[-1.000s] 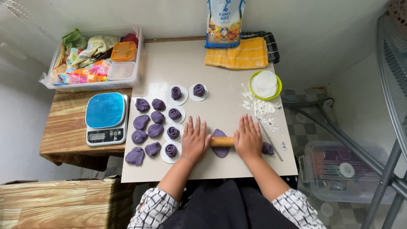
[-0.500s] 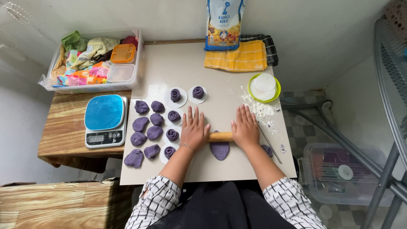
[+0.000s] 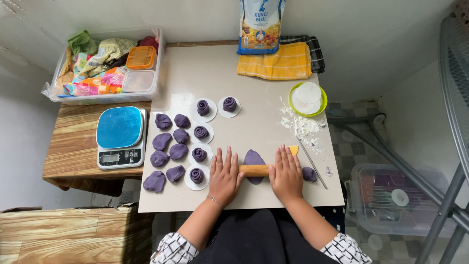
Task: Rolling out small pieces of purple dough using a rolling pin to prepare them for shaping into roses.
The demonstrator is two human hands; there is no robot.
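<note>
From the head view, your left hand [image 3: 223, 177] and right hand [image 3: 286, 173] lie flat, fingers spread in an unclenched grip, palms pressing the ends of the wooden rolling pin [image 3: 255, 170] at lower centre. It rests across a purple dough piece [image 3: 253, 159] to flatten it (open palms let it roll). Left of them sit dough lumps [image 3: 166, 157] and rolled spirals [image 3: 198, 154] on paper rounds. The pale bench [image 3: 254, 98] carries scattered flour [image 3: 303, 126]; a scale [image 3: 120, 137] stands left of it.
</note>
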